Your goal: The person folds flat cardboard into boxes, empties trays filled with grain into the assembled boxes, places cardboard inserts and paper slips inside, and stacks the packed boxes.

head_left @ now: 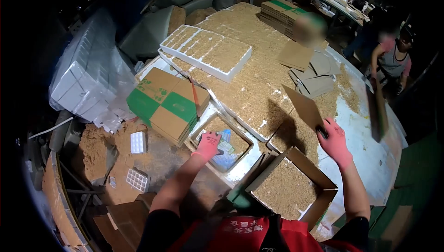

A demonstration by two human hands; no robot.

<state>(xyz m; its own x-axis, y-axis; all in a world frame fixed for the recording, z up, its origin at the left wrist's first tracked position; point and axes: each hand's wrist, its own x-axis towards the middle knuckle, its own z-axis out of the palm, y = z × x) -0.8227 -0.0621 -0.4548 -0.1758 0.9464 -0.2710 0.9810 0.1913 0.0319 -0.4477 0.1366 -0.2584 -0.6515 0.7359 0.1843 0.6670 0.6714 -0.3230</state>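
Note:
My left hand, in a pink glove, rests on blue and white printed packets inside a shallow tray; whether its fingers grip one is unclear. My right hand, also in a pink glove, holds a brown cardboard sheet by its near end, raised above the table. Below and between the hands stands an open cardboard box filled with sawdust-like material. Left of the tray lies a stack of flattened green and brown cartons.
White foam trays filled with brown material cover the table. Cardboard pieces and folded cartons lie at the back. Wrapped foam boxes stand left. Another person is at the right. Egg-tray-like pieces lie on the floor.

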